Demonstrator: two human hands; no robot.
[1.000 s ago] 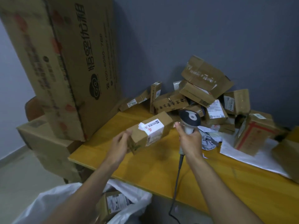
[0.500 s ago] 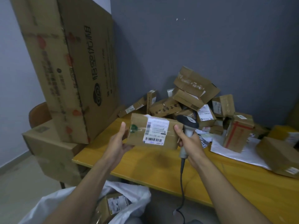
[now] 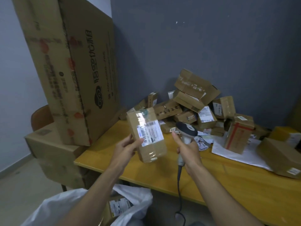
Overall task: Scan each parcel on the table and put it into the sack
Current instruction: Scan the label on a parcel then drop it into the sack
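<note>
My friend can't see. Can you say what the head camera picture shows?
A person's left hand holds a taped cardboard parcel, label facing the camera, while the right hand grips a barcode scanner beside it. More parcels are piled on the yellow table behind, and a white sack sits open below.

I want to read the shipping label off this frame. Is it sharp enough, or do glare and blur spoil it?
Head view: the label on the parcel in the left hand is smeared by motion blur, its print unreadable. Head view: tape above the label throws a white glare. Head view: the scanner in the right hand is sharper; the room light is dim.
</note>
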